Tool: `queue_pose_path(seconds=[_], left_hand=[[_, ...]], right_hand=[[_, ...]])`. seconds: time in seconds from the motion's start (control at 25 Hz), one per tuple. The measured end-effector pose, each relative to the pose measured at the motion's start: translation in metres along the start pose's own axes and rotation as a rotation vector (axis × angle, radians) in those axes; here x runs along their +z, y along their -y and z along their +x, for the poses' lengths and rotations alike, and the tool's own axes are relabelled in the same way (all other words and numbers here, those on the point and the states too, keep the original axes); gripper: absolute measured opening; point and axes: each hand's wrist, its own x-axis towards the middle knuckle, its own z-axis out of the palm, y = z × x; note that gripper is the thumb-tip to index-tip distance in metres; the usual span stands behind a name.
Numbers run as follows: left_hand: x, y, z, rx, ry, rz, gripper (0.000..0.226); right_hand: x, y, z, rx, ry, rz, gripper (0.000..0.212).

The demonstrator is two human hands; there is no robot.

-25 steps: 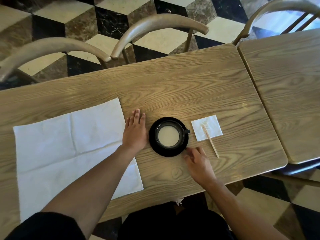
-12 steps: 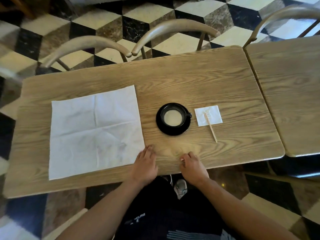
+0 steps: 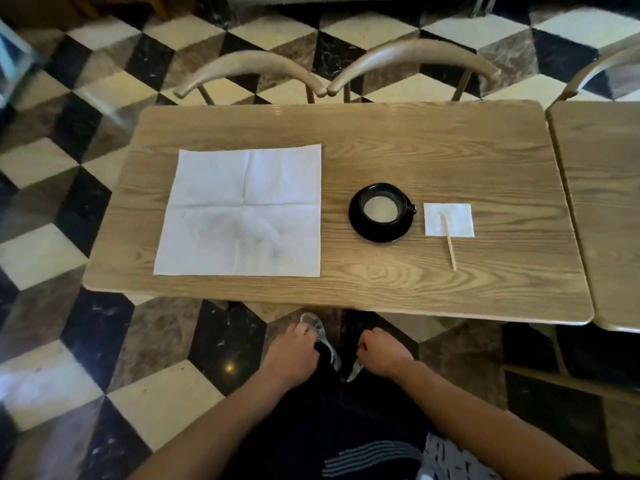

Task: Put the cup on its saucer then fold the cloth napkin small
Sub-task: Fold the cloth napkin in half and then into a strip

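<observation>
A black cup [image 3: 383, 206] holding a pale milky drink stands on its black saucer [image 3: 377, 233], right of the table's middle, handle pointing right. The white cloth napkin [image 3: 242, 213] lies spread flat and open on the left half of the wooden table [image 3: 381, 143], with crossing crease lines. My left hand [image 3: 291, 355] and my right hand [image 3: 382, 355] hang below the table's near edge, over my lap, fingers curled in with nothing in them. Both hands are well clear of the cup and the napkin.
A small white paper square [image 3: 453, 216] with a wooden stir stick [image 3: 448, 242] across it lies right of the saucer. Two curved chair backs [image 3: 249, 69] stand behind the table. A second table [image 3: 602, 202] adjoins on the right. The floor is checkered tile.
Both hands have drawn back from the cup and napkin, off the tabletop, down to my lap. The view has pulled back and now takes in the whole table.
</observation>
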Motion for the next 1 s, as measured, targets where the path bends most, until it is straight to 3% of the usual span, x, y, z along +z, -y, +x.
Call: queue_pose_path(seconds=[0.36,0.56,1.0], left_hand=[[-0.002,0.069,-0.016,-0.131,0.076,-0.177,0.03],[-0.016,0.126,-0.017,-0.11,0.039,-0.248,0.022],[-0.05,0.243,-0.003,-0.098,0.09,-0.268,0.028]], right_hand=[[0.009,0.059,0.01,-0.027,0.158,-0.105,0.026],[0.009,0.118,0.03,0.014,0.139,-0.123,0.02],[0.0,0.22,0.077,0.131,0.044,-0.106,0.023]])
